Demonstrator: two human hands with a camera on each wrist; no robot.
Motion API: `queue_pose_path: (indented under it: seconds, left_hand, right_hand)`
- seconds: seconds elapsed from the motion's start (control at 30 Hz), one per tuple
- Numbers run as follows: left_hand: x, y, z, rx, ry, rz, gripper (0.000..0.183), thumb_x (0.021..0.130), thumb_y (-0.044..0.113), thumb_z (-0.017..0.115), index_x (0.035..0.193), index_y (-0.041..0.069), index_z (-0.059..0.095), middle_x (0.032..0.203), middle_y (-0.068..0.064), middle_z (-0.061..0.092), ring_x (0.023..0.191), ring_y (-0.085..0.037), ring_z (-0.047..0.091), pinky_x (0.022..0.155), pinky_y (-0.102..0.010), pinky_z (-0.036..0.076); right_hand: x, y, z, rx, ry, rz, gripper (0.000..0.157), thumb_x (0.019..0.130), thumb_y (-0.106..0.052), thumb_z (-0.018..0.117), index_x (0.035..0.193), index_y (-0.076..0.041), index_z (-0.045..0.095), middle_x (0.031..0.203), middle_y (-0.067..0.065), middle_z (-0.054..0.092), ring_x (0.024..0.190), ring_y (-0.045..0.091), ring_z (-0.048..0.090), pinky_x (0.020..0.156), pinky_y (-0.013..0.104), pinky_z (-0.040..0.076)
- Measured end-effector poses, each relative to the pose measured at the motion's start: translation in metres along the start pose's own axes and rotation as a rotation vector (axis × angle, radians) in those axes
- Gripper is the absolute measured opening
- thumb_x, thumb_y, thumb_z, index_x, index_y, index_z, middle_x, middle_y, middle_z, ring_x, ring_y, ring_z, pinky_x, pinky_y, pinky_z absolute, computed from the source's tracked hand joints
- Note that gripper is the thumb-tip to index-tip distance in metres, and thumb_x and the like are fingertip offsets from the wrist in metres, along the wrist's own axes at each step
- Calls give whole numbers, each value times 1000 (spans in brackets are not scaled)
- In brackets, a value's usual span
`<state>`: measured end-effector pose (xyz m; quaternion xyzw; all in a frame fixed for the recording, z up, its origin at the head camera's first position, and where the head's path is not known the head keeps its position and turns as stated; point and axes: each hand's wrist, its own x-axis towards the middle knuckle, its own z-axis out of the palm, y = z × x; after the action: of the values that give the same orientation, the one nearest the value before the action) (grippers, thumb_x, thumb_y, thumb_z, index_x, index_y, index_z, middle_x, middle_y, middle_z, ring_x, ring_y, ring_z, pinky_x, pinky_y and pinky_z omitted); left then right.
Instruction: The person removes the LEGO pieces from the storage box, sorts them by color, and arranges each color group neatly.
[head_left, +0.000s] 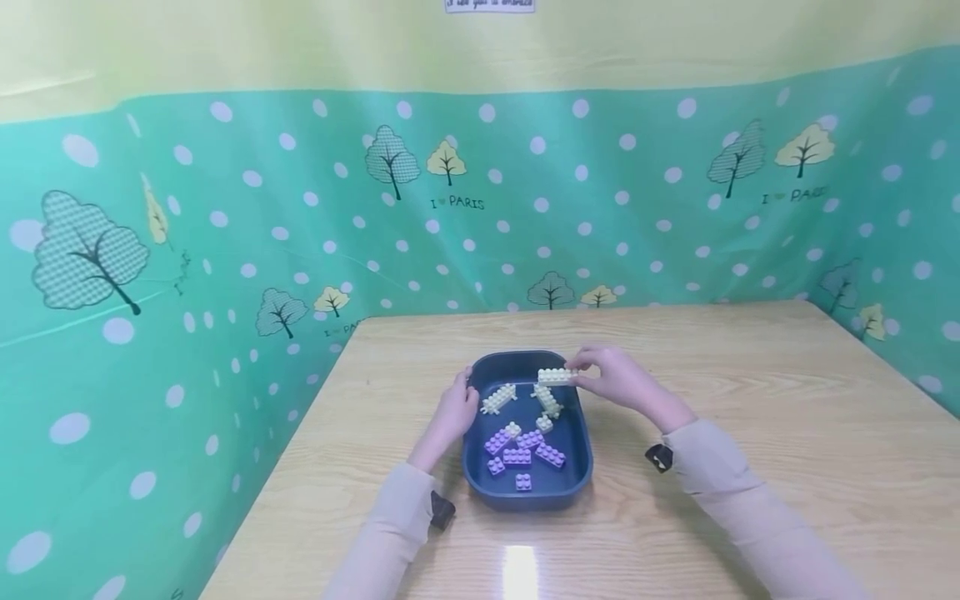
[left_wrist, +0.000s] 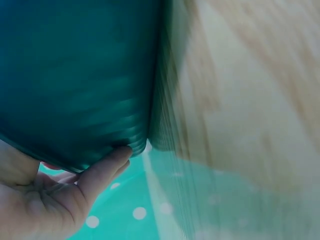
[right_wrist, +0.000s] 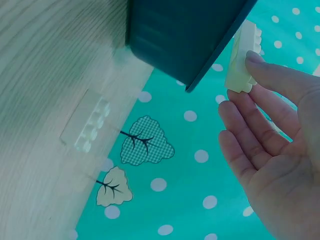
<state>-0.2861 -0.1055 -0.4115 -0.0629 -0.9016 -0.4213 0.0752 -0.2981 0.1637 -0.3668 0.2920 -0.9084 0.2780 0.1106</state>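
My right hand (head_left: 617, 379) pinches a long cream toy brick (head_left: 553, 377) between thumb and fingertips, above the far right rim of a dark blue plastic bin (head_left: 528, 502). In the right wrist view the thumb lies on one face of the cream brick (right_wrist: 241, 57), its studs turned outward. My left hand (head_left: 453, 410) grips the bin's left rim, fingers along the outer wall in the left wrist view. Inside the bin, cream brick pieces (head_left: 498, 398) lie toward the back. Several purple bricks (head_left: 517, 457) are scattered nearer the front.
The bin stands on a light wood table (head_left: 720, 367) with a glossy surface, which mirrors the held brick in the right wrist view. A green dotted curtain (head_left: 517, 208) hangs behind the table and along both sides.
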Motion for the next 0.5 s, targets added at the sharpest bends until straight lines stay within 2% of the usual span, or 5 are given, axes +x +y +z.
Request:
queue_pose_path:
  seconds: [0.27, 0.37, 0.5]
  left_hand:
    - [1, -4, -2, -12, -7, 19, 45, 95, 6, 39, 137, -8, 37, 129, -30, 52, 118, -42, 52, 99, -50, 44]
    - [1, -6, -2, -17, -17, 35, 44, 96, 6, 38, 137, -9, 37, 135, -29, 47, 122, -42, 48, 102, -51, 41]
    - [0, -10, -3, -70, -41, 46, 46, 97, 9, 36, 140, -8, 35, 143, -26, 38, 130, -43, 38, 109, -53, 32]
  right_hand:
    - [-8, 13, -7, 7, 24, 31, 25, 80, -14, 72, 101, -2, 70, 95, 11, 69, 89, 26, 64, 84, 47, 53]
    - [-11, 17, -11, -4, 31, 38, 26, 80, -15, 72, 102, -1, 69, 96, 10, 69, 90, 27, 64, 84, 47, 52]
    - [-14, 21, -16, -16, 42, 45, 26, 81, -14, 71, 103, 0, 69, 96, 11, 69, 91, 28, 64, 84, 47, 53]
